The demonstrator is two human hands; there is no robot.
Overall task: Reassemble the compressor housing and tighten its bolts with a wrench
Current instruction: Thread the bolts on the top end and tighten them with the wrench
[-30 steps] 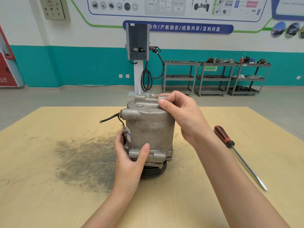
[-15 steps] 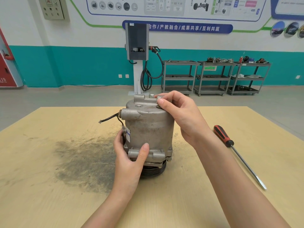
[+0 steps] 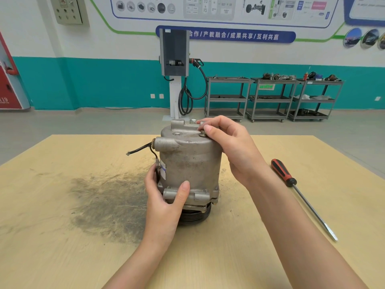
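Note:
A grey metal compressor housing (image 3: 190,161) stands upright on its black pulley (image 3: 193,216) in the middle of the wooden table (image 3: 62,236). My left hand (image 3: 164,203) grips its lower flange, thumb across the front. My right hand (image 3: 227,142) reaches over the top right edge and pinches a bolt (image 3: 202,133) sitting in the top cover between thumb and fingertips. A short black wire (image 3: 139,150) sticks out from the housing's left side. No wrench is in view.
A screwdriver with a red and black handle (image 3: 283,173) lies on the table to the right, its blade pointing toward the near right. A dark grimy smear (image 3: 108,203) covers the table left of the compressor. Shelving carts and a charging post stand by the far wall.
My right thumb and fingers have shifted slightly on the bolt at the top. The compressor and my left hand stay put.

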